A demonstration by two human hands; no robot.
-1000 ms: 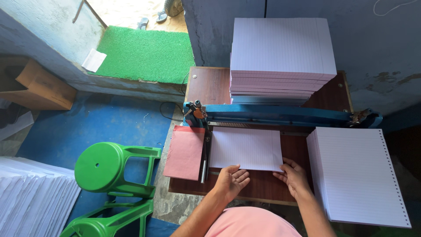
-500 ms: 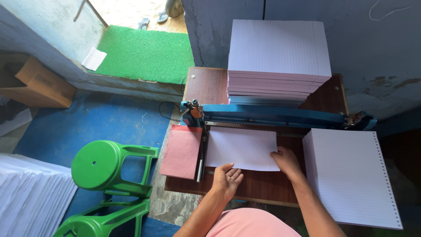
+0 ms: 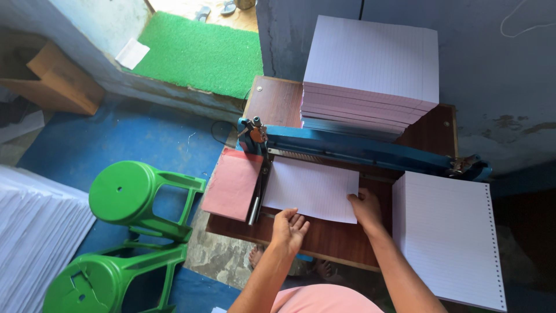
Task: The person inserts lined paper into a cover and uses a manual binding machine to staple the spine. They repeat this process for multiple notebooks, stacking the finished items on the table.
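A thin batch of white ruled sheets (image 3: pixel 313 186) lies on the brown table (image 3: pixel 324 240), its far edge pushed under the blue bar of a punching machine (image 3: pixel 359 149). My left hand (image 3: pixel 288 229) rests flat at the near edge of the sheets, fingers apart. At the sheets' right near corner, my right hand (image 3: pixel 366 207) presses on them. A pink sheet stack (image 3: pixel 233 182) lies left of the machine's side guide. To the right sits a stack of punched ruled paper (image 3: pixel 449 237).
A tall pile of ruled paper (image 3: pixel 373 69) stands behind the machine. Two green plastic stools (image 3: pixel 124 200) stand on the blue floor at left, beside more white paper (image 3: pixel 35 237). A cardboard box (image 3: pixel 58 81) and green mat (image 3: pixel 200 52) lie farther back.
The sheets have been slid further under the blue bar. My left hand has settled at their near edge and my right hand has shifted a little left along the right corner.
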